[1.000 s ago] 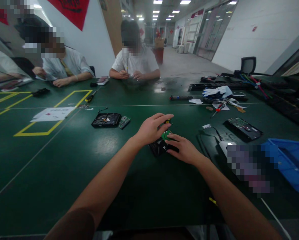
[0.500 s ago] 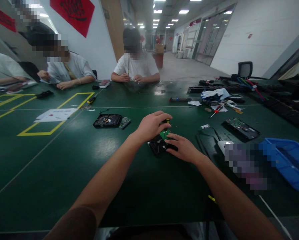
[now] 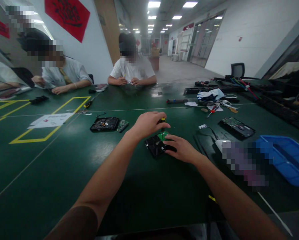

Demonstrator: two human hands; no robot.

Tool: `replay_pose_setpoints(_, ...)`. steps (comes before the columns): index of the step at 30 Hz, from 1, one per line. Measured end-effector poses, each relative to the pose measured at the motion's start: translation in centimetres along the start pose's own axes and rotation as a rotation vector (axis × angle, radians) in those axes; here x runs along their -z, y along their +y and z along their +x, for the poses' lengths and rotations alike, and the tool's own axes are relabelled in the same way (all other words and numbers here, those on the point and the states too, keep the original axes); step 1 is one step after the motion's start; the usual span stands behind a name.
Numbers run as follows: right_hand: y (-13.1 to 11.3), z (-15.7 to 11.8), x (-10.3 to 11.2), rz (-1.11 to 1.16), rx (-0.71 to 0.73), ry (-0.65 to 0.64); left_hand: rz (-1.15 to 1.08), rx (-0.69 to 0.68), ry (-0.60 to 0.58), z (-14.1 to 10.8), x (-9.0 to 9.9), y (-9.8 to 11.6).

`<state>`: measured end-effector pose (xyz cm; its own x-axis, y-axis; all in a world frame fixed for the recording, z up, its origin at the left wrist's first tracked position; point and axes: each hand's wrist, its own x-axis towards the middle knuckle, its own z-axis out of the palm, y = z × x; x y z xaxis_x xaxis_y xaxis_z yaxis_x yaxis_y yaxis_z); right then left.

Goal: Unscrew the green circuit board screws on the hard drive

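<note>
My left hand (image 3: 151, 124) is closed round a small screwdriver (image 3: 163, 120) with a yellow and black handle, held upright over a hard drive. The drive (image 3: 154, 145) lies on the green table, black, with a green circuit board (image 3: 162, 136) at its far end. The screwdriver's shaft points down at this board; whether its tip sits in a screw is too small to tell. My right hand (image 3: 179, 147) rests at the right side of the drive, its fingers apart and touching the drive's edge.
Another opened drive (image 3: 104, 124) and a loose circuit board (image 3: 122, 125) lie to the left. Rightward are a third drive (image 3: 237, 127), a cable adapter, a blue tray (image 3: 287, 160) and a red screwdriver (image 3: 212, 111). People sit across the table (image 3: 51, 180).
The view has shifted slightly. My left hand has tilted the screwdriver more upright, and more of its handle and shaft shows. My right hand has stayed at the drive's edge.
</note>
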<state>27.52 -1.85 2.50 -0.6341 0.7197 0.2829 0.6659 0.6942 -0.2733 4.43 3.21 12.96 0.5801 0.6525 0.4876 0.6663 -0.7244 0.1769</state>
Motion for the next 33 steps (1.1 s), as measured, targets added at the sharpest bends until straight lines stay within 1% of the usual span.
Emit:
replay_pose_setpoints(4,0.0,0.0,0.0,0.029,-0.002,0.01,-0.048,-0.034,-0.005,-0.2,0.0,0.2)
replay_pose_setpoints(11,-0.1,-0.1,0.2,0.052,0.001,0.012,-0.119,-0.062,0.002,-0.8,0.1,-0.8)
replay_pose_setpoints(16,-0.1,-0.1,0.1,0.042,-0.01,0.003,-0.195,-0.126,0.027,-0.6,0.4,-1.2)
replay_pose_setpoints(18,0.0,-0.1,0.1,0.036,-0.005,-0.003,-0.184,-0.124,0.035,-0.6,0.5,-1.2)
replay_pose_setpoints(21,0.0,-0.1,0.0,0.032,-0.002,-0.002,-0.099,-0.074,0.052,-0.6,0.3,-1.0)
replay_pose_setpoints(25,0.0,0.0,-0.1,0.035,-0.01,0.016,0.016,-0.015,0.11,-0.6,-0.6,-0.6)
replay_pose_setpoints(27,0.0,0.0,-0.2,0.038,-0.007,0.021,-0.025,-0.025,0.137,-0.5,-1.1,-0.5)
replay_pose_setpoints(29,0.0,-0.1,-0.2,0.044,-0.006,0.025,-0.126,-0.05,0.142,-0.5,-1.3,-0.5)
replay_pose_setpoints(33,0.1,-0.1,-0.1,0.037,0.003,0.01,-0.283,-0.109,0.094,-0.5,-0.9,-0.6)
